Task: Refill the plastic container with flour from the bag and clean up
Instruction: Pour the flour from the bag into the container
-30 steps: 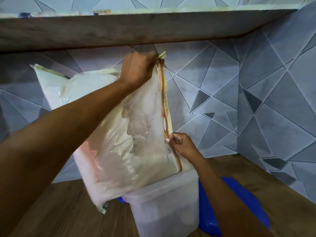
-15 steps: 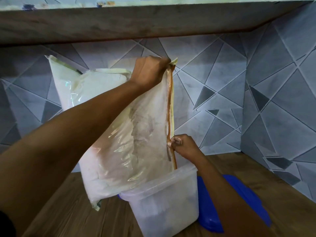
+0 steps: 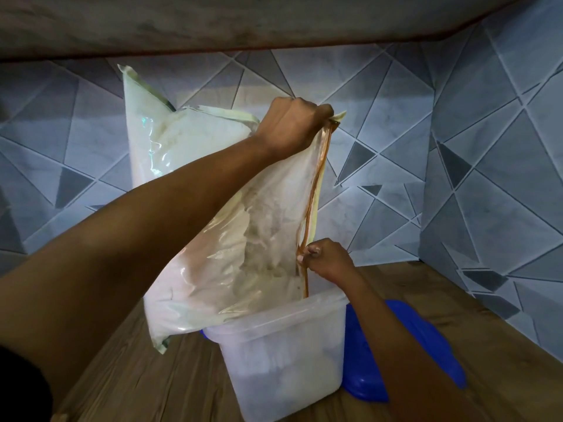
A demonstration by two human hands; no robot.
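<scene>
1. Your left hand (image 3: 292,126) is clenched on the top corner of the flour bag (image 3: 231,239), holding it raised and tilted.
2. Your right hand (image 3: 327,260) pinches the bag's brown-striped edge lower down.
3. The bag's lower end dips into the plastic container (image 3: 283,360) standing on the wooden surface (image 3: 146,379).
4. A blue lid (image 3: 411,345) lies just beside the container.

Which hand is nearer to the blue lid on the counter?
Right. The right hand pinches the flour bag's edge low down, just above the container beside the blue lid. The left hand grips the bag's top corner, much higher and farther away.
</scene>
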